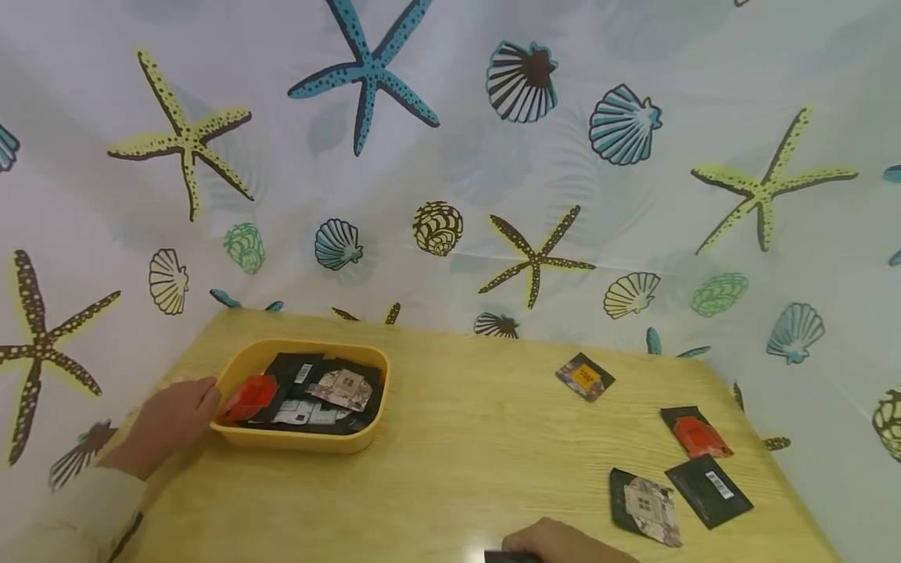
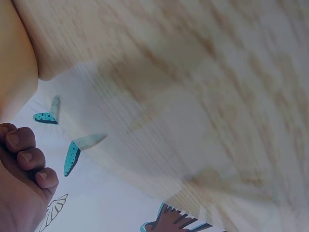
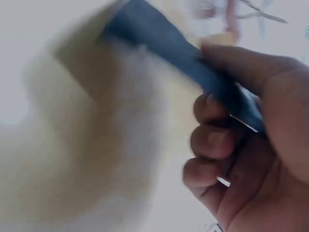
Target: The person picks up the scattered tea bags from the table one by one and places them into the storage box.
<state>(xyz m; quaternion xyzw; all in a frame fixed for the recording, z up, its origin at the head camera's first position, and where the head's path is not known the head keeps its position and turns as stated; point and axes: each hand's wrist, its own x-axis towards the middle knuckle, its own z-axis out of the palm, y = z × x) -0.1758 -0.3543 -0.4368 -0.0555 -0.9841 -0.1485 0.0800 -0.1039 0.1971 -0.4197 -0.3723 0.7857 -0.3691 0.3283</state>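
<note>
Seashell curtain [image 1: 450, 156] behind, wooden table [image 1: 457, 469] in front; left hand [image 1: 172, 422] rests against the yellow tray [image 1: 303, 442] of packets, fingers curled, gripping nothing; right hand [image 3: 251, 154] at the near edge pinches a dark packet [image 3: 169, 43] between thumb and fingers; four more packets [image 1: 697, 434] lie scattered right.

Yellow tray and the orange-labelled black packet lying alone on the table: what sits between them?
Nothing: in the head view, bare wooden table runs from the yellow plastic tray to the orange-labelled black packet.
</note>
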